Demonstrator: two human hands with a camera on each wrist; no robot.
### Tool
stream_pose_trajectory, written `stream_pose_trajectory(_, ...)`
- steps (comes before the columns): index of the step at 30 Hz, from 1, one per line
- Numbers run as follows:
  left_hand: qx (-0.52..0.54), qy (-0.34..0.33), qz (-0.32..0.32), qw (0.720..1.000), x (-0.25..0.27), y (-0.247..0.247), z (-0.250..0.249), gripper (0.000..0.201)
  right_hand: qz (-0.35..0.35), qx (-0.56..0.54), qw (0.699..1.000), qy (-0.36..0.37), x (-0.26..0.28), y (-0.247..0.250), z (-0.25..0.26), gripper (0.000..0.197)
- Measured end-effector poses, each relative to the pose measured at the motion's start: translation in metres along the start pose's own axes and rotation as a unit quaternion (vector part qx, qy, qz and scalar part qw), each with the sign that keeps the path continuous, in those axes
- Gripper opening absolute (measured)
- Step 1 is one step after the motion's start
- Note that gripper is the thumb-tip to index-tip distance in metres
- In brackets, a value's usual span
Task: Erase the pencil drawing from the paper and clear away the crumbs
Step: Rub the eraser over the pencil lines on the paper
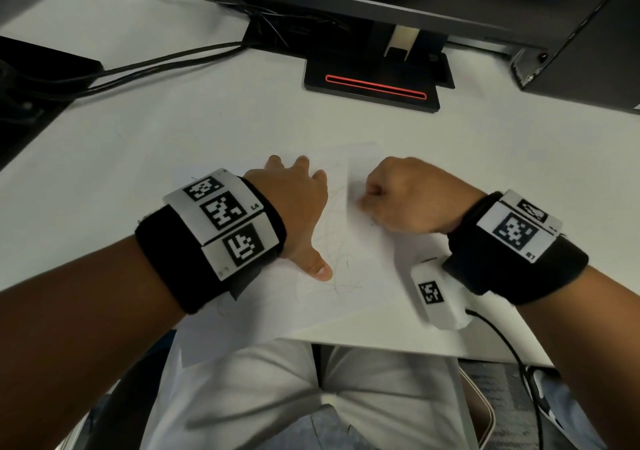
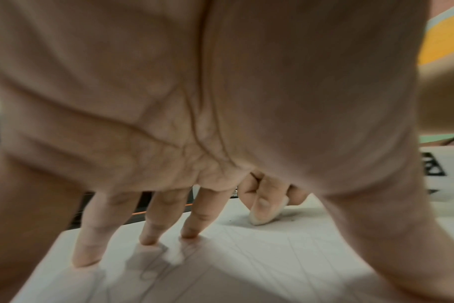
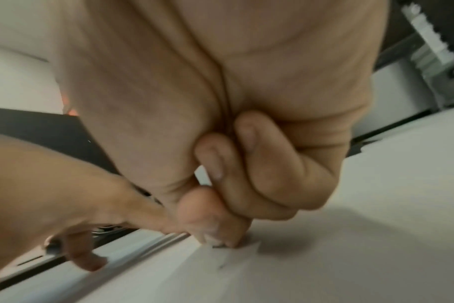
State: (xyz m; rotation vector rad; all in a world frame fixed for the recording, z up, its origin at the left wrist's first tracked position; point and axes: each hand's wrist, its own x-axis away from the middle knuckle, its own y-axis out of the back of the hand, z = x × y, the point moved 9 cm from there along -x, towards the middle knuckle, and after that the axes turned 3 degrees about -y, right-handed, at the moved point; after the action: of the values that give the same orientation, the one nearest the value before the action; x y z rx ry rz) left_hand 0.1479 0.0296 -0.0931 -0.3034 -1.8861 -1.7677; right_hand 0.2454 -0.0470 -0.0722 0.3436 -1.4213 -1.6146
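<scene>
A white sheet of paper (image 1: 349, 297) lies on the white desk (image 1: 173, 145) near its front edge, with faint pencil scribbles (image 1: 334, 238) across its middle. My left hand (image 1: 304, 214) presses flat on the sheet's left part, fingers (image 2: 148, 235) spread and straight. To its right, my right hand (image 1: 363, 200) is curled into a fist, and its thumb and fingertips pinch a small whitish eraser (image 2: 261, 217) whose tip (image 3: 214, 238) touches the paper. A few dark crumbs (image 2: 292, 220) lie beside the eraser.
A black monitor stand (image 1: 374, 86) with a red glowing line sits behind the paper. Cables (image 1: 156, 65) run across the back left to a dark object (image 1: 34, 79). A dark case (image 1: 581, 51) stands at the back right. The desk edge (image 1: 381, 344) is just below the sheet.
</scene>
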Motion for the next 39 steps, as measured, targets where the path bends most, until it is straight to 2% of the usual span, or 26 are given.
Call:
stream_pose_trajectory(2,0.001,0.003,0.003,1.0,0.001,-0.001,0.0,0.13,-0.003,0.007,1.0,0.012,0.001,0.0,0.007,0.035)
stream_pose_trajectory(6,0.004,0.002,-0.003,1.0,0.001,0.0,0.001,0.127,0.061,0.031,0.996,0.059,0.01,-0.018,0.027,0.036)
stream_pose_trajectory(10,0.002,0.006,0.003,1.0,0.003,0.0,0.001,0.128,-0.003,0.009,1.0,-0.007,-0.007,0.006,0.0,0.036)
stream_pose_trajectory(15,0.006,0.007,-0.007,1.0,0.005,0.002,0.001,0.125,0.047,0.023,0.997,0.055,0.003,-0.014,0.025,0.036)
stream_pose_trajectory(18,0.005,0.009,-0.008,1.0,0.007,0.003,0.0,0.125,0.015,-0.001,1.0,0.004,-0.009,0.002,0.004,0.036)
stream_pose_trajectory(20,0.001,0.012,-0.009,1.0,0.007,0.003,0.0,0.127,0.0,-0.003,1.0,-0.004,-0.012,0.008,0.001,0.037)
stream_pose_trajectory(23,-0.002,0.018,-0.014,1.0,0.007,0.004,0.003,0.13,0.052,0.022,0.997,0.055,-0.003,-0.012,0.025,0.037)
stream_pose_trajectory(25,-0.009,0.02,-0.017,1.0,0.007,0.005,0.003,0.133,0.072,0.018,0.995,0.062,-0.002,-0.016,0.026,0.037)
stream_pose_trajectory(29,-0.024,0.019,-0.016,0.999,0.008,0.006,0.001,0.136,0.002,-0.015,1.0,-0.001,-0.018,0.009,-0.002,0.037)
stream_pose_trajectory(33,-0.026,0.02,-0.013,0.999,0.007,0.006,0.002,0.136,0.066,0.012,0.995,0.072,-0.008,-0.013,0.028,0.038)
stream_pose_trajectory(35,-0.028,0.019,-0.017,0.999,0.007,0.007,0.002,0.135,0.064,0.01,0.997,0.049,-0.016,-0.006,0.018,0.038)
stream_pose_trajectory(37,-0.028,0.019,-0.014,0.999,0.007,0.007,0.003,0.136,0.024,-0.007,1.0,0.002,-0.026,0.01,0.001,0.036)
stream_pose_trajectory(39,-0.027,0.02,-0.01,0.999,0.006,0.008,0.003,0.136,0.012,-0.01,1.0,0.005,-0.026,0.011,0.004,0.037)
